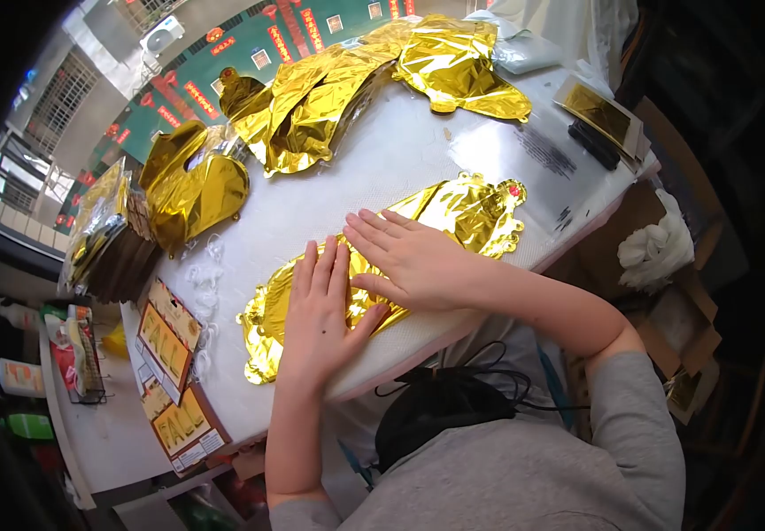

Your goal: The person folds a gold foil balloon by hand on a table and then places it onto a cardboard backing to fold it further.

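A flat, shiny gold foil balloon [480, 217] lies slantwise across the white table, with small looped tabs along its edge and a red spot at its right end. My left hand [319, 323] rests palm down on its left part, fingers stretched out. Farther right, my right hand [413, 261] presses flat on the middle of the same balloon, fingers extended and thumb pointing left. Both hands are open, their thumbs spread apart from the fingers. The foil under the palms is hidden.
More gold foil balloons [312, 111] lie along the table's far edge. At left stand a stack of flat packs [117, 239] and printed "FALL" cards [170, 341]. A black object [593, 144] and clear plastic sheet [524, 168] are at right. Cardboard boxes [692, 319] stand beyond.
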`<act>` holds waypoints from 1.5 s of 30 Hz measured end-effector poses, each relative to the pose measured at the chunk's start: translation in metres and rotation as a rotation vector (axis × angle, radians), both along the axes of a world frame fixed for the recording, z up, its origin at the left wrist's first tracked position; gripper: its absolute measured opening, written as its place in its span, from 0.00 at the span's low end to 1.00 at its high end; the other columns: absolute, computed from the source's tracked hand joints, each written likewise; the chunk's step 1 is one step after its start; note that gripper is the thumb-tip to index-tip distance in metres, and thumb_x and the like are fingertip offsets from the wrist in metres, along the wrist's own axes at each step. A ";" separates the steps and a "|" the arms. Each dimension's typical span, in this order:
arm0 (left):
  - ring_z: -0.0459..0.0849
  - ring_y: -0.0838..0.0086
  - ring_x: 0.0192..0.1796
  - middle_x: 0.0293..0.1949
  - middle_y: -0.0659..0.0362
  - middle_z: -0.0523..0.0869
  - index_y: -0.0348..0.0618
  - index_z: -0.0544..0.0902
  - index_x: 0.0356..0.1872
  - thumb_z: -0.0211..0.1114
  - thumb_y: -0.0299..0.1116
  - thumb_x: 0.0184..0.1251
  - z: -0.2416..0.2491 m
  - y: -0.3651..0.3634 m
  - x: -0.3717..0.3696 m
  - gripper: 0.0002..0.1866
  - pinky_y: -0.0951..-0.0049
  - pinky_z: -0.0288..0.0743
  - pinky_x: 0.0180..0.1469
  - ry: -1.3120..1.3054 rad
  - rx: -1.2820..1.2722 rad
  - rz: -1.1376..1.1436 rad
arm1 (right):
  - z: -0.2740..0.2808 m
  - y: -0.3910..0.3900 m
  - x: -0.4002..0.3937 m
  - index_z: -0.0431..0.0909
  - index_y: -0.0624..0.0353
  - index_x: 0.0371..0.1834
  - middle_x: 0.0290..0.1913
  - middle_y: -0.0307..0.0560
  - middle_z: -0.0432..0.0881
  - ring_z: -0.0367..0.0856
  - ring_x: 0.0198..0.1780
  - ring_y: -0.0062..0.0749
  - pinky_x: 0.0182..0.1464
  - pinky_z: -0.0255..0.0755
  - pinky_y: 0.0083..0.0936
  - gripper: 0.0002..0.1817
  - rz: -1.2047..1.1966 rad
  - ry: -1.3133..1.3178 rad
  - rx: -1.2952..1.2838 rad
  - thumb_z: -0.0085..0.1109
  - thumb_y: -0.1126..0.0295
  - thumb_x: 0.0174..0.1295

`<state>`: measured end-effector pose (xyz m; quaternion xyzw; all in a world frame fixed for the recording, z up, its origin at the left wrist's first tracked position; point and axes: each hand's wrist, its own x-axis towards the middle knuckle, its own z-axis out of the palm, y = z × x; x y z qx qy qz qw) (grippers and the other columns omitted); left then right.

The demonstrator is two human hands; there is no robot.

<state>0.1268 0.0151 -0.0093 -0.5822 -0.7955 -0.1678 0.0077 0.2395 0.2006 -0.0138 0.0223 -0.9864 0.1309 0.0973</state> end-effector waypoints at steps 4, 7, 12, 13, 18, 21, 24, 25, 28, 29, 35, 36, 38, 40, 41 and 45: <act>0.49 0.41 0.87 0.84 0.47 0.61 0.35 0.63 0.82 0.66 0.58 0.72 -0.001 -0.002 0.001 0.47 0.47 0.48 0.86 0.006 -0.047 0.022 | -0.008 0.003 0.003 0.58 0.72 0.83 0.84 0.66 0.59 0.53 0.87 0.51 0.88 0.44 0.44 0.41 -0.070 -0.050 0.055 0.35 0.44 0.85; 0.48 0.40 0.87 0.85 0.48 0.59 0.36 0.61 0.83 0.63 0.60 0.74 -0.005 -0.003 0.001 0.48 0.41 0.44 0.86 -0.016 -0.037 0.027 | -0.005 0.018 0.020 0.57 0.73 0.82 0.84 0.67 0.58 0.53 0.87 0.52 0.87 0.45 0.44 0.41 -0.167 -0.090 0.020 0.33 0.44 0.85; 0.47 0.39 0.87 0.86 0.50 0.59 0.39 0.60 0.84 0.60 0.62 0.74 -0.005 -0.003 0.003 0.48 0.33 0.34 0.84 0.052 -0.111 0.085 | -0.007 0.041 0.032 0.56 0.73 0.83 0.85 0.69 0.56 0.51 0.87 0.56 0.87 0.44 0.44 0.41 -0.324 -0.131 0.148 0.34 0.45 0.85; 0.47 0.39 0.87 0.86 0.51 0.58 0.39 0.60 0.84 0.59 0.63 0.74 -0.007 -0.004 0.003 0.48 0.31 0.31 0.84 0.035 -0.105 0.076 | -0.008 0.039 0.030 0.55 0.73 0.83 0.85 0.70 0.56 0.51 0.87 0.57 0.87 0.43 0.44 0.40 -0.374 -0.136 0.244 0.34 0.45 0.85; 0.45 0.39 0.87 0.86 0.51 0.57 0.40 0.59 0.84 0.60 0.64 0.74 -0.006 -0.005 0.003 0.49 0.31 0.31 0.84 0.000 -0.086 0.087 | 0.000 0.008 0.015 0.54 0.69 0.85 0.85 0.67 0.56 0.51 0.87 0.55 0.87 0.43 0.48 0.38 -0.193 0.035 0.188 0.43 0.51 0.83; 0.45 0.40 0.88 0.86 0.52 0.57 0.40 0.59 0.85 0.61 0.65 0.73 -0.009 -0.006 0.002 0.50 0.31 0.31 0.84 0.006 -0.084 0.091 | -0.012 0.006 0.013 0.54 0.67 0.85 0.86 0.64 0.56 0.52 0.88 0.53 0.87 0.44 0.47 0.37 -0.153 -0.024 0.168 0.42 0.52 0.83; 0.45 0.41 0.88 0.87 0.53 0.56 0.41 0.59 0.85 0.60 0.65 0.73 -0.010 -0.005 0.002 0.50 0.32 0.30 0.84 -0.015 -0.073 0.084 | -0.017 0.009 0.014 0.55 0.66 0.86 0.86 0.61 0.57 0.52 0.88 0.52 0.87 0.43 0.46 0.36 -0.142 0.010 0.115 0.42 0.54 0.83; 0.45 0.42 0.88 0.87 0.54 0.56 0.41 0.59 0.85 0.60 0.66 0.73 -0.009 -0.006 0.001 0.50 0.32 0.30 0.84 -0.010 -0.081 0.084 | -0.017 0.010 0.015 0.55 0.66 0.86 0.86 0.61 0.57 0.51 0.88 0.51 0.87 0.42 0.45 0.36 -0.131 0.024 0.111 0.42 0.55 0.82; 0.45 0.43 0.88 0.87 0.54 0.55 0.42 0.59 0.85 0.60 0.66 0.73 -0.006 -0.008 0.001 0.50 0.32 0.30 0.84 -0.017 -0.095 0.077 | -0.017 0.011 0.016 0.55 0.66 0.86 0.86 0.60 0.57 0.51 0.88 0.50 0.87 0.42 0.45 0.35 -0.130 0.026 0.086 0.42 0.56 0.82; 0.44 0.43 0.88 0.87 0.54 0.55 0.43 0.59 0.85 0.60 0.66 0.73 -0.006 -0.008 0.001 0.50 0.32 0.30 0.84 -0.022 -0.097 0.078 | -0.018 0.011 0.016 0.55 0.66 0.86 0.86 0.60 0.57 0.51 0.88 0.50 0.87 0.42 0.45 0.35 -0.134 0.026 0.089 0.42 0.56 0.82; 0.44 0.44 0.88 0.87 0.49 0.52 0.43 0.57 0.86 0.58 0.65 0.75 -0.004 -0.010 -0.004 0.49 0.33 0.30 0.84 -0.072 -0.058 0.063 | -0.018 0.009 0.016 0.60 0.66 0.83 0.84 0.61 0.63 0.57 0.86 0.51 0.86 0.46 0.45 0.35 -0.142 0.096 0.097 0.43 0.54 0.82; 0.45 0.46 0.89 0.88 0.48 0.51 0.44 0.56 0.87 0.59 0.61 0.76 0.000 -0.011 -0.006 0.47 0.38 0.31 0.85 -0.137 -0.044 0.056 | -0.016 0.008 0.016 0.57 0.65 0.85 0.85 0.61 0.60 0.55 0.87 0.51 0.87 0.45 0.45 0.35 -0.150 0.056 0.077 0.43 0.54 0.82; 0.46 0.47 0.89 0.87 0.47 0.52 0.43 0.55 0.87 0.57 0.58 0.79 0.002 -0.016 -0.016 0.45 0.41 0.32 0.86 -0.261 0.069 0.062 | -0.014 0.009 0.015 0.55 0.64 0.86 0.86 0.60 0.57 0.52 0.88 0.50 0.87 0.43 0.45 0.36 -0.151 0.025 0.060 0.43 0.55 0.82; 0.51 0.48 0.88 0.86 0.43 0.56 0.39 0.55 0.86 0.50 0.56 0.84 -0.001 -0.025 -0.023 0.41 0.45 0.35 0.87 -0.275 0.139 0.120 | -0.015 0.008 0.015 0.55 0.63 0.86 0.86 0.59 0.57 0.53 0.87 0.50 0.87 0.44 0.44 0.36 -0.171 0.007 0.063 0.43 0.55 0.82; 0.51 0.48 0.88 0.86 0.43 0.56 0.39 0.55 0.86 0.50 0.56 0.84 -0.004 -0.029 -0.024 0.41 0.45 0.35 0.87 -0.271 0.140 0.128 | -0.015 0.008 0.015 0.55 0.63 0.86 0.86 0.59 0.57 0.53 0.87 0.50 0.87 0.44 0.44 0.36 -0.163 0.011 0.063 0.43 0.55 0.82; 0.53 0.52 0.88 0.86 0.43 0.57 0.38 0.59 0.85 0.49 0.57 0.84 -0.014 -0.047 -0.027 0.40 0.44 0.35 0.87 -0.112 -0.026 0.343 | -0.018 0.008 0.016 0.55 0.62 0.86 0.87 0.59 0.56 0.52 0.88 0.49 0.87 0.43 0.44 0.35 -0.167 0.016 0.080 0.43 0.55 0.82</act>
